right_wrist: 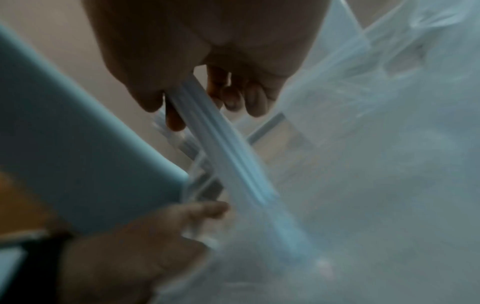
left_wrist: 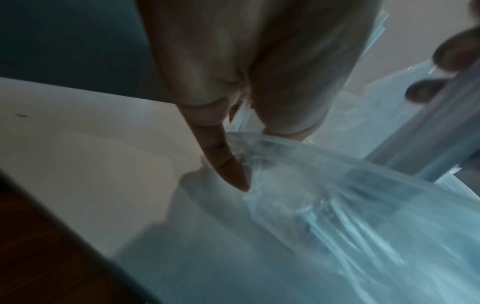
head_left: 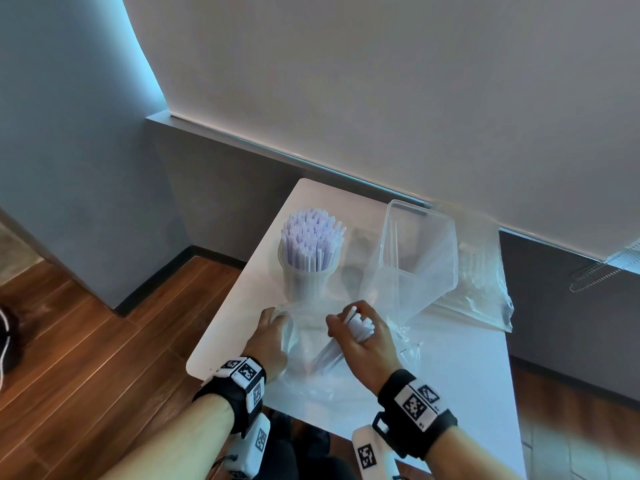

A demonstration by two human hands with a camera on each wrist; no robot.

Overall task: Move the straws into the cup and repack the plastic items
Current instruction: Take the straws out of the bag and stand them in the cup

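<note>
On the white table (head_left: 467, 368), a straw bundle (head_left: 360, 325) is gripped by the right hand (head_left: 367, 344); the bag (head_left: 304, 341) is pinched open by the left hand (head_left: 268, 336). Best lifted straight out, toward the cup (head_left: 308, 271).

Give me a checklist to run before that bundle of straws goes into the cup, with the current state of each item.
1. Right hand grips the bundle of straws: ok.
2. Bundle fully clear of the plastic bag: not ok, its lower ends are inside the bag.
3. Left hand holds the bag's edge: ok.
4. Cup upright on the table: ok.
5. Room in the cup for more: cannot tell, it looks densely packed already.
6. Path from bundle to cup unobstructed: ok; the clear container sits off to the right.
</note>
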